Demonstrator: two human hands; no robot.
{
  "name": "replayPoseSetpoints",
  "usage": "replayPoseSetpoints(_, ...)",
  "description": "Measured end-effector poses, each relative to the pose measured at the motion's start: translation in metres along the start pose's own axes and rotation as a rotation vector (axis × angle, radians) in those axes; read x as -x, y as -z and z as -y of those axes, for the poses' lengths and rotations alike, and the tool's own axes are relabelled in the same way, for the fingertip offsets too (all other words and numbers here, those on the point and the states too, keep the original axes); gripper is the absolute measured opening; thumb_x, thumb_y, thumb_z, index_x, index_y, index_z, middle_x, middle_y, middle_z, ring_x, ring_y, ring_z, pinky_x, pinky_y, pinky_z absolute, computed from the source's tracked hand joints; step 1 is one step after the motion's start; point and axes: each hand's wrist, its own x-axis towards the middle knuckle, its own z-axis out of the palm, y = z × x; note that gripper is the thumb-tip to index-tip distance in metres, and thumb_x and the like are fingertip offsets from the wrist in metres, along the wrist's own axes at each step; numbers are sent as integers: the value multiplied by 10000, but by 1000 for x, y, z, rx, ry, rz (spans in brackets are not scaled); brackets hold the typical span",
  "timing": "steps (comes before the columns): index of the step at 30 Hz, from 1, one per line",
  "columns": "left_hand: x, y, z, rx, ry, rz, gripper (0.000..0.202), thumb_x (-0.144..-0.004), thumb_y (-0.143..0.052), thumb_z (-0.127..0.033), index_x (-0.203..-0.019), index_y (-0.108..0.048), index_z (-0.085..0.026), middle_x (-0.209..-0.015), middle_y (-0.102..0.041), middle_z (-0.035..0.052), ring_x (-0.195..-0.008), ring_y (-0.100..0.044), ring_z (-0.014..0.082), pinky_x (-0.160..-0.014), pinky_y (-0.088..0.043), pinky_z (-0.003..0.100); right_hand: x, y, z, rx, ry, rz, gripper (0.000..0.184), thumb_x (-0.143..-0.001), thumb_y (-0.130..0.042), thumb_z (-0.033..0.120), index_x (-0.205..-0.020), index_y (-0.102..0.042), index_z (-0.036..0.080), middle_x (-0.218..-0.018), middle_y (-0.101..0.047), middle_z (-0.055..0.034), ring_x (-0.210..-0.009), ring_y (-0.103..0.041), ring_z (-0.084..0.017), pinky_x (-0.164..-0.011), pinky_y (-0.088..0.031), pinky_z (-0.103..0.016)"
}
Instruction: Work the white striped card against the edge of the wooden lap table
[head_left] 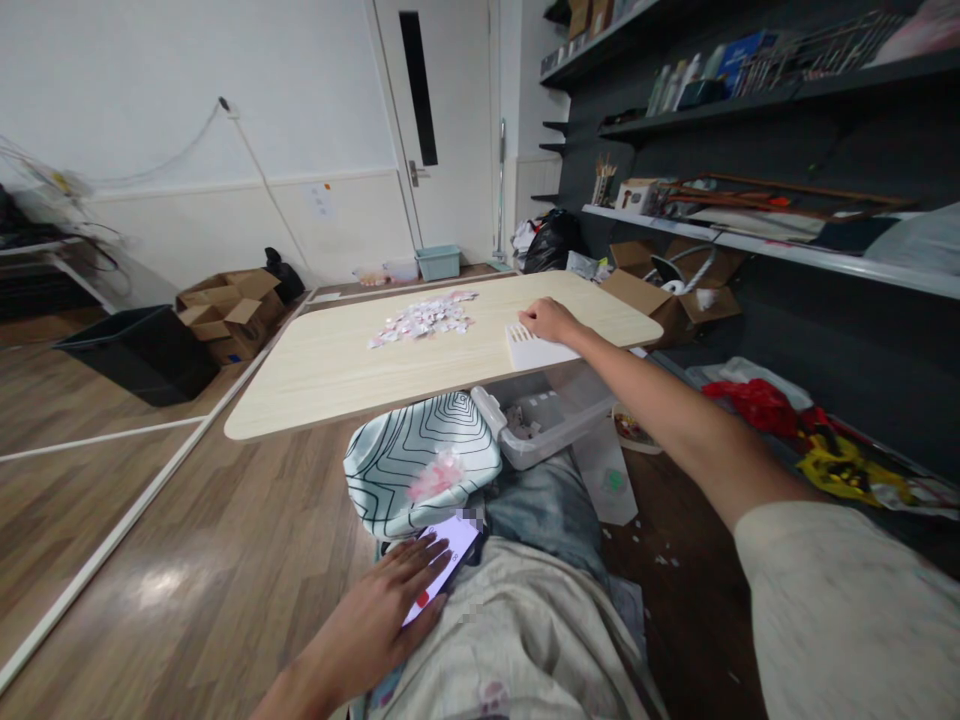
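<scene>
My left hand (401, 600) lies with outstretched fingers over a lit phone (454, 545) on my lap; its thumb is at the phone's lower edge. My right hand (551, 320) reaches onto the pale table (330, 365), with fingers curled down at the upper edge of a white slotted board (534, 352). What is under those fingertips is hidden. Left of that hand is a pile of small white and pink pieces (427, 318). A clear plastic box (555, 410) with small pieces inside sits on my lap below the table edge. Beside it, a pale blue line-patterned cloth (397, 455) carries pink pieces (439, 475).
A black bin (146, 355) and cardboard boxes (232, 310) stand on the floor at left. Along the right wall run shelves (787, 235), with an open carton (675, 290) below. Behind the table are a teal basin (438, 262) and a black bag (555, 240).
</scene>
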Motion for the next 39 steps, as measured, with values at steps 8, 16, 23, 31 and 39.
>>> replayPoseSetpoints(8,-28,10,-3,76,16,116,561,-1352,-567,-453,-1809,-836,-270,-1840,-782,131,-1728,-762,379,-1475,-605,573,0,0,0,-14,8,3,556,-1131,-718,230,-579,-655,220,-570,-562,-36,-701,-563,-200,-733,-323,-378)
replayPoseSetpoints(16,-49,16,0,73,58,204,622,-1358,-538,-529,-1830,-811,-231,-1903,-725,141,-1748,-744,368,-1470,-605,510,3,3,5,-29,4,0,674,-1149,-717,189,-530,-463,265,-541,-469,-12,-670,-498,-177,-727,-311,-384)
replayPoseSetpoints(23,-66,20,-8,88,157,264,648,-1344,-542,-585,-1839,-807,-263,-1920,-719,147,-1595,-861,375,-1382,-681,490,3,3,3,-20,-7,-3,516,-1126,-768,229,-613,-722,198,-604,-648,-64,-704,-580,-205,-733,-332,-382)
replayPoseSetpoints(31,-77,19,-9,137,133,190,587,-1329,-576,-525,-1748,-864,-231,-1811,-816,164,-1601,-855,384,-1362,-697,494,4,6,6,-16,-4,7,560,-1148,-703,224,-590,-657,216,-579,-581,-47,-696,-561,-200,-729,-332,-383)
replayPoseSetpoints(39,-75,8,-2,138,121,135,582,-1328,-573,-561,-1711,-885,-252,-1791,-834,158,-1584,-863,383,-1354,-706,501,4,4,4,-16,-7,1,495,-1133,-747,251,-641,-732,198,-608,-627,-49,-711,-593,-204,-751,-345,-382)
